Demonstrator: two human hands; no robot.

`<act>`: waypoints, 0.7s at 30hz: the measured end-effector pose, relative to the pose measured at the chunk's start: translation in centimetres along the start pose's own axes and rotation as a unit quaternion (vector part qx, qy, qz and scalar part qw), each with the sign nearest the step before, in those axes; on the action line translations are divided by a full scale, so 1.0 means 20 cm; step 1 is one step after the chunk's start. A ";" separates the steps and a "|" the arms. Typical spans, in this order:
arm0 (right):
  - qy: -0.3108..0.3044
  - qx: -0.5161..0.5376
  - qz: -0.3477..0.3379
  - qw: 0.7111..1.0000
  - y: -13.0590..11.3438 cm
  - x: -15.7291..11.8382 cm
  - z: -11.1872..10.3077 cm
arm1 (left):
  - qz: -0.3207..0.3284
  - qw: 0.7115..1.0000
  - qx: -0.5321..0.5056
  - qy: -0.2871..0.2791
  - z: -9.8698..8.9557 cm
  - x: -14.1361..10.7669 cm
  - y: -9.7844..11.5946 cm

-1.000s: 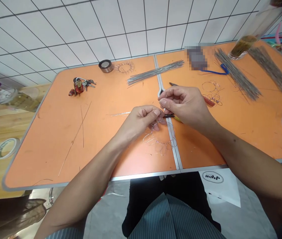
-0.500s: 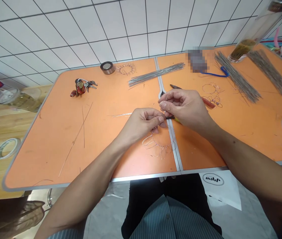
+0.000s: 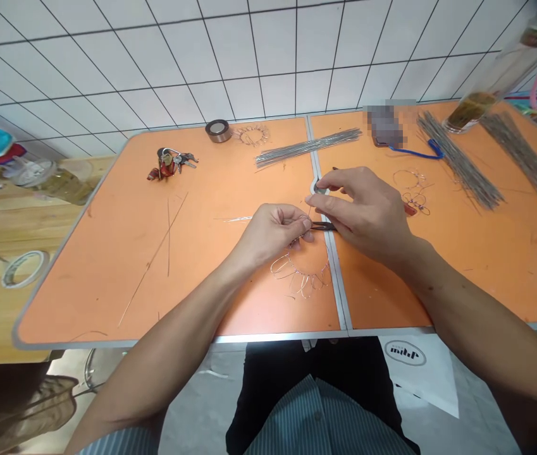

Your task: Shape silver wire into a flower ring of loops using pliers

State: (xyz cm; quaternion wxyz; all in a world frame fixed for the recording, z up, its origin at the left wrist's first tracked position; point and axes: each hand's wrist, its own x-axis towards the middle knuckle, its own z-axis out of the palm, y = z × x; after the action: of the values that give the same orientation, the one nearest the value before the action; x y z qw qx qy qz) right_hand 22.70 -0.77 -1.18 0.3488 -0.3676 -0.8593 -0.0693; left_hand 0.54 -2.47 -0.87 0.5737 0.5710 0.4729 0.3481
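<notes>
Near the middle of the orange table, my left hand (image 3: 280, 230) is closed, thumb and fingers pinching the upper part of a thin wire ring with loops (image 3: 303, 275). The ring hangs below the fingertips, toward the table's front edge. Just right of it, my right hand (image 3: 367, 208) is raised with thumb and index finger spread apart; a thin wire end stands up between the two hands. Dark-jawed pliers (image 3: 322, 225) lie beneath my right hand, their handles hidden by it.
A bundle of straight wires (image 3: 308, 148) lies behind my hands. Keys (image 3: 173, 162) and black tape (image 3: 219, 131) are at the back left. More wire bundles (image 3: 460, 161) and a tilted clear jar (image 3: 474, 110) stand at the right. Wire rings (image 3: 410, 183) lie nearer.
The thumb and fingers of my right hand have spread from a near-pinch, and more of the pliers' jaws shows. The camera view has shifted slightly. My left hand keeps its pinch.
</notes>
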 end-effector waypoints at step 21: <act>0.023 -0.122 -0.126 0.984 0.03 0.00 0.05 | -0.003 1.000 -0.020 0.001 0.01 0.01 -0.01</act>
State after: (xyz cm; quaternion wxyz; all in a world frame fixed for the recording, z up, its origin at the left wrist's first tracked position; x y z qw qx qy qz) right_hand 22.63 0.10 -1.90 0.3094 -0.2946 -0.8758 -0.2248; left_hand 0.73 -2.39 -1.19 0.5853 0.5575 0.4688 0.3561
